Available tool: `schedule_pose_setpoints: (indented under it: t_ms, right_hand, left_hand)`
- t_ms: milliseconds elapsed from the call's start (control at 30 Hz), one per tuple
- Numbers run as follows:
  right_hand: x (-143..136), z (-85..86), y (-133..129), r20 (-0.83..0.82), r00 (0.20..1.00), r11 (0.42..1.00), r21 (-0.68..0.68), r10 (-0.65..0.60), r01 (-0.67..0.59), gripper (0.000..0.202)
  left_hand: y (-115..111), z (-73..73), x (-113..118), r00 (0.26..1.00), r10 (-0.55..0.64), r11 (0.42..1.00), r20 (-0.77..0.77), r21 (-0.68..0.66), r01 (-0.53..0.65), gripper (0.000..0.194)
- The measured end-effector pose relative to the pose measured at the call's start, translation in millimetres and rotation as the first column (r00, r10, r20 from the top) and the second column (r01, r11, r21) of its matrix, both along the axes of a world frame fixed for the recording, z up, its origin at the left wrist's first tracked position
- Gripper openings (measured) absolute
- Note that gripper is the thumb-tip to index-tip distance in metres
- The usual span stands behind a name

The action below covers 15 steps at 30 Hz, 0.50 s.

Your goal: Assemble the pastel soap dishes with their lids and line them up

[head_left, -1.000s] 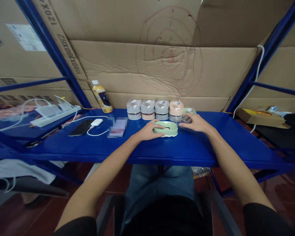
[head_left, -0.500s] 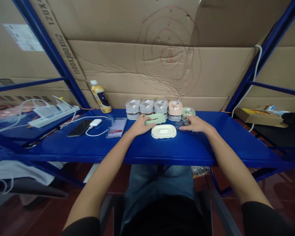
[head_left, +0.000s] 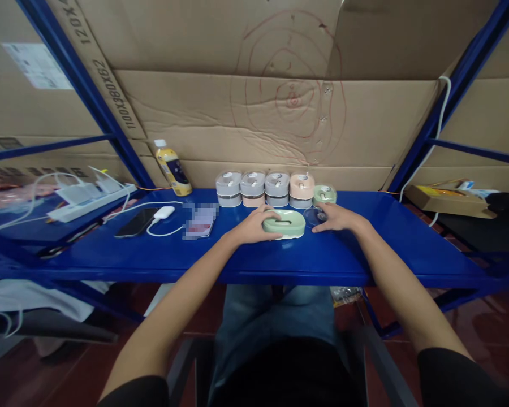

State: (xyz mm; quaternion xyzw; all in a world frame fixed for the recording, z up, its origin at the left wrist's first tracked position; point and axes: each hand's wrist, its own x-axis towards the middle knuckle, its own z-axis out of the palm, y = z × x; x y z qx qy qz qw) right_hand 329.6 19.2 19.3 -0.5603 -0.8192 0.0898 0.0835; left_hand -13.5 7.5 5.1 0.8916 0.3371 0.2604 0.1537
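My left hand (head_left: 254, 227) is closed on the left end of a light green oval cover (head_left: 294, 220) with a long slot in its top. That cover sits over a cream oval piece (head_left: 286, 237), of which only a thin edge shows below it. To the right, my right hand (head_left: 337, 217) has its thumb and fingers around a clear plastic lid (head_left: 312, 218) lying on the blue table. Part of the lid is hidden by the fingers. Behind my hands is a small green box (head_left: 324, 194) with a clear top.
Stacked small boxes in grey (head_left: 229, 186) and peach (head_left: 302, 185) line the back of the blue table (head_left: 254, 263). On the left are a yellow bottle (head_left: 172, 169), a black phone (head_left: 136, 222), another phone (head_left: 201, 220), a white charger (head_left: 164, 212) and cables. Cardboard (head_left: 195, 113) stands behind.
My left hand has carried the green cover right and toward me, onto the cream piece, which is now mostly covered. My right hand stays at the clear lid, its fingers shifted slightly.
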Motion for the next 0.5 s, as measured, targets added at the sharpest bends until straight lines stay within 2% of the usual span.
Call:
schedule_pose_setpoints:
  t_ms: [133,233,300,367,433,500]
  right_hand:
    - [-2.3,10.6,-6.9,0.009,0.999,0.998,0.032,-0.046,0.046,0.091]
    - [-5.8,18.3,-14.7,-0.06,0.996,0.985,0.156,-0.06,0.069,0.088]
    - [-12.0,21.2,-20.8,-0.163,0.986,0.965,0.263,0.04,0.004,0.085]
    - [-22.6,21.3,-27.1,-0.241,0.952,0.943,0.316,0.19,-0.109,0.08]
    - [-36.5,18.8,-32.7,-0.27,0.914,0.926,0.312,0.303,-0.215,0.079]
    - [-50.8,14.5,-36.9,-0.271,0.892,0.914,0.291,0.362,-0.282,0.081]
  left_hand:
    - [-0.6,-1.3,2.8,1.0,-0.017,1.0,-0.008,-0.007,0.017,0.077]
    - [-0.8,-4.6,6.1,0.999,0.008,0.999,0.045,-0.053,-0.006,0.113]
    - [-2.0,-7.6,9.5,0.997,0.013,0.994,0.08,-0.11,-0.004,0.132]
    - [-3.7,-10.4,13.0,0.995,0.009,0.988,0.103,-0.156,0.007,0.137]
    - [-4.9,-12.7,15.8,0.994,0.012,0.981,0.113,-0.191,0.01,0.137]
    - [-5.0,-14.7,17.7,0.993,0.011,0.974,0.116,-0.224,0.016,0.142]
